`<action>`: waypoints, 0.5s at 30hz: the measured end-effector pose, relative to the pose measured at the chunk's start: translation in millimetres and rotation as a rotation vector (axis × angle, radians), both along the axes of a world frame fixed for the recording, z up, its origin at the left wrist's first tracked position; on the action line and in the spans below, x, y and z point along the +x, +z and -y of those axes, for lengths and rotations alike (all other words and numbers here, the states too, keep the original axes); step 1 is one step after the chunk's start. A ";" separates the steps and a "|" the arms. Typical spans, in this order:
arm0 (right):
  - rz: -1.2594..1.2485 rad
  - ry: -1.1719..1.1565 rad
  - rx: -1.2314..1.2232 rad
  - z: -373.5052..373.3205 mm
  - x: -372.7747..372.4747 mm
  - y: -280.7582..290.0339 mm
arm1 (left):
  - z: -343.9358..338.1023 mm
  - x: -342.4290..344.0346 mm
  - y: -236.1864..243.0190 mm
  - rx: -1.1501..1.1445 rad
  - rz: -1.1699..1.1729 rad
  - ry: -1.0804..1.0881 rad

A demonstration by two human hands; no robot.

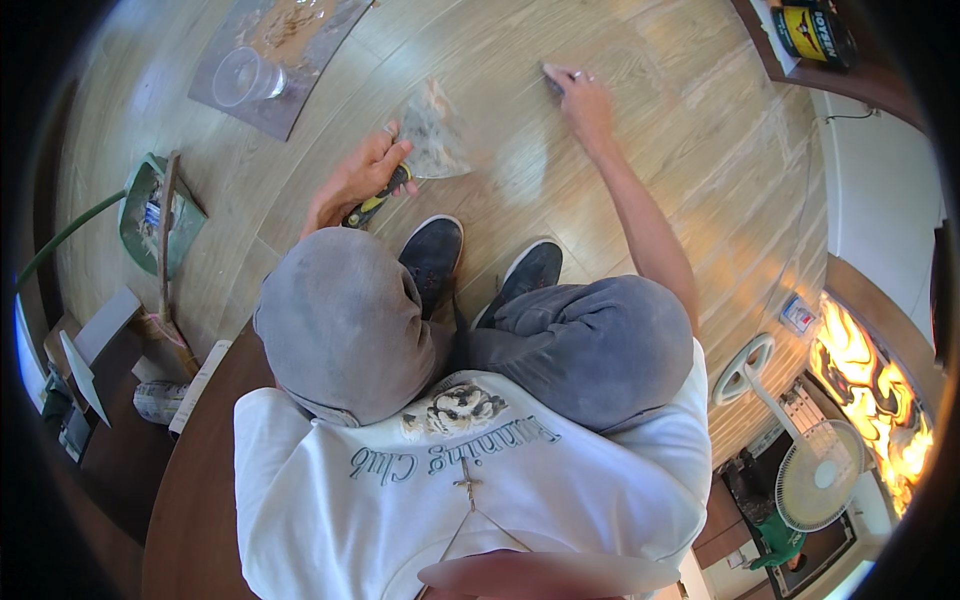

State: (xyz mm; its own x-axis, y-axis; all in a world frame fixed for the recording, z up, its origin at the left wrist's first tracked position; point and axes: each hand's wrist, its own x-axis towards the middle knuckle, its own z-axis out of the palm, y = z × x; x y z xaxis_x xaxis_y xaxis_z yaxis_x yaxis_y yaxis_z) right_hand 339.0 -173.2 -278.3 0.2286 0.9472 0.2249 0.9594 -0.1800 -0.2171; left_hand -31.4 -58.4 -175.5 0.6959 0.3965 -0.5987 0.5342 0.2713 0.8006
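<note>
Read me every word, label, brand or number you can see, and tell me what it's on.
I won't copy the wording, but:
White shirt: curved lettering, readable though upside down.
Black-and-yellow can: bold lettering, readable.
Blue-and-white packet: too small to read.
Anything else is too small or blurred.

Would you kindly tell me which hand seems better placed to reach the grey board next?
The left hand, I'd judge: it is nearer the grey board and holds a broad-bladed scraper. The right hand is farther off, occupied with a small dark object.
</note>
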 end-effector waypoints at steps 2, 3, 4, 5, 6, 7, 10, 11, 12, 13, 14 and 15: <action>-0.037 0.053 -0.071 15.9 -3.5 0.4 | 6.5 4.9 3.9 0.006 0.030 0.048; -0.066 0.086 -0.103 19.9 -7.1 -2.6 | 10.8 2.2 8.4 0.012 0.034 0.079; -0.085 0.049 -0.184 12.4 1.9 -3.5 | 11.1 -0.3 9.9 0.010 0.046 0.091; -0.102 0.004 -0.272 6.0 23.9 -9.0 | 12.8 0.3 8.8 0.002 0.060 0.096; -0.124 -0.055 -0.299 -2.8 36.7 -5.9 | 13.3 -0.4 6.6 -0.004 0.074 0.101; -0.149 -0.117 -0.327 -9.8 47.3 -3.5 | 13.4 -2.7 3.6 -0.017 0.066 0.090; -0.176 -0.222 -0.199 -34.5 67.0 20.6 | 13.5 -9.6 -0.4 -0.046 0.035 0.066; -0.128 -0.186 -0.128 -32.4 75.4 11.4 | 12.6 -5.7 1.0 -0.048 0.037 0.054; -0.088 -0.138 -0.059 -33.4 75.6 8.2 | 12.1 -4.9 2.4 -0.049 0.030 0.056; -0.066 -0.112 -0.046 -30.1 72.2 3.7 | 11.4 -3.8 2.8 -0.052 0.043 0.063; -0.055 -0.074 -0.032 -28.9 51.5 2.6 | 12.3 -6.9 3.4 -0.053 0.045 0.082; -0.041 -0.039 -0.019 -25.6 30.4 3.4 | 13.3 -9.3 3.0 -0.055 0.049 0.098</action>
